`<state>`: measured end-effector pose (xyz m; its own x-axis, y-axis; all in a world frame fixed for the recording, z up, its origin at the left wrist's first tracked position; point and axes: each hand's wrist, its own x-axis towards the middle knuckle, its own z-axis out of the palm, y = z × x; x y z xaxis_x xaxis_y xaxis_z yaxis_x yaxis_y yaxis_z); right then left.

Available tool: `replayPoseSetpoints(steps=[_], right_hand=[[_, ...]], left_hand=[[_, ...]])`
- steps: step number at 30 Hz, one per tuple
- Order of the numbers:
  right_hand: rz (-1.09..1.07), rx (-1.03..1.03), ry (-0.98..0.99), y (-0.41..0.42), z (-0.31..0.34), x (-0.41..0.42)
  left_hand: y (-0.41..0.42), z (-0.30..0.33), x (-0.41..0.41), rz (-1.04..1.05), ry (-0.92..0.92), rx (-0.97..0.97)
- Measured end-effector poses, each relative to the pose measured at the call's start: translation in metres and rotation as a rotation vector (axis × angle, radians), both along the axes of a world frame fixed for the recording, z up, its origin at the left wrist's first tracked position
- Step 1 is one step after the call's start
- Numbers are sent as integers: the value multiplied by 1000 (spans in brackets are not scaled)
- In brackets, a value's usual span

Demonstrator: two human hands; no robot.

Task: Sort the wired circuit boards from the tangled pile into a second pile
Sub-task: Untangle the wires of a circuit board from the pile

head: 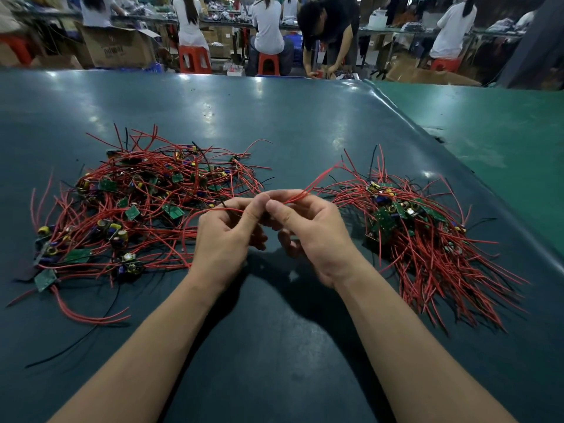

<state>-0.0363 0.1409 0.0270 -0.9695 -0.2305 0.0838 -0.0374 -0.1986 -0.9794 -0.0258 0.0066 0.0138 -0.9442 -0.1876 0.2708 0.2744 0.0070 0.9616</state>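
Note:
A tangled pile (143,206) of small green circuit boards with red and black wires lies on the left of the dark table. On the right lies a second pile (409,227), its red wires mostly fanned toward the near right. Between the piles my left hand (229,236) and my right hand (308,236) meet above the table. Both pinch a bunch of red wires (308,187): the strands run up and right from my right fingertips and curve left from my left fingers. The board on these wires is hidden behind my hands.
The dark green table mat (274,123) stretches to the far edge; a lighter green surface (488,123) adjoins it on the right. Behind the table several people sit on red stools (195,59) at benches, and one person (329,35) bends over near cardboard boxes.

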Motion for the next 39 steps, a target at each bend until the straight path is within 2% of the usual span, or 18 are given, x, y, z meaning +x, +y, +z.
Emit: replayPoseSetpoints(steps=[3,5,9,15,19,24,30,33,37,39], right_hand=[[-99,12,157,-2,1,-1],[-129,-11,183,-3,0,-1],[-111,49,215,-3,-2,0],[-201,205,284,-7,-4,0],[-177,121,260,-11,-3,1],[-192,110,260,-10,-2,2],[-280,45,240,3,2,-1],[-257,14,198,1,2,-1],[-208,-69,153,-1,1,-1],[-138,-35,144,-3,-1,0]], left_hand=[[2,2,-3,-39,-63,192],[2,2,-4,-19,-83,239],[0,1,-3,23,-73,210],[3,4,0,111,-65,143],[1,4,-2,128,-37,175],[-1,3,-4,101,-13,260],[-9,3,-9,215,25,334],[-6,2,-8,118,-8,356],[4,-2,-3,-91,-51,176],[4,-1,-3,-94,-63,217]])
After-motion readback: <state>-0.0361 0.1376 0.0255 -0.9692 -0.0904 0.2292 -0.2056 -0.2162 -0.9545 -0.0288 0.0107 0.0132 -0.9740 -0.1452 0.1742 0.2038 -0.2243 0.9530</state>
